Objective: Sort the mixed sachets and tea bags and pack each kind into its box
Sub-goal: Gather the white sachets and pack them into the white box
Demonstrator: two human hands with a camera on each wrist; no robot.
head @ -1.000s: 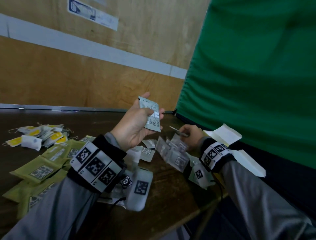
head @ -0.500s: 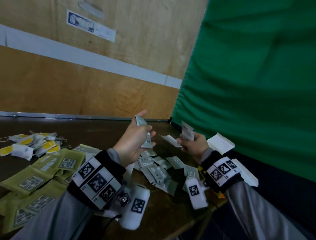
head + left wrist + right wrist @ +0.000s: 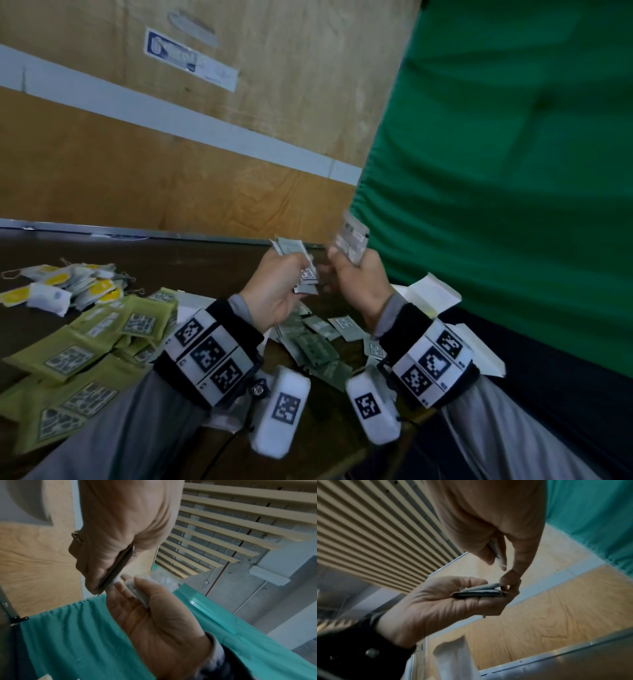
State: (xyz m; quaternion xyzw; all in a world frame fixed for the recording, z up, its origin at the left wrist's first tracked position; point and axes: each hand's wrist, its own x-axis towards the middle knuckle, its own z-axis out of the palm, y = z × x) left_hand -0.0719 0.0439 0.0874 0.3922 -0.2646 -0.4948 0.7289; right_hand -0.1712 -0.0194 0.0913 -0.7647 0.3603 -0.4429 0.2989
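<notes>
A: Where are the hands?

B: Both raised over the right part of the worktop (image 3: 212, 260). The left hand (image 3: 274, 291) grips a small stack of grey sachets (image 3: 298, 260), fingers curled round them. The right hand (image 3: 356, 284) pinches a few more (image 3: 352, 240) and holds them just beside the left stack, the fingertips of the two hands close together.

A: And the rest?

B: More grey ones (image 3: 318, 342) lie loose on the worktop under the hands. Green sachets (image 3: 85, 346) spread along the near left edge, tea bags (image 3: 61, 287) with yellow tags farther back on the left. A white box (image 3: 431, 294) stands open at the right edge, partly hidden by the right wrist.

A: What could go wrong?

B: I'd guess the two stacks are about to be merged. They're thin and slippery-looking; a loose pinch during the handover could fan them out or drop some back into the pile. The edges aren't lined up, so a ragged stack might catch on the box mouth.
</notes>
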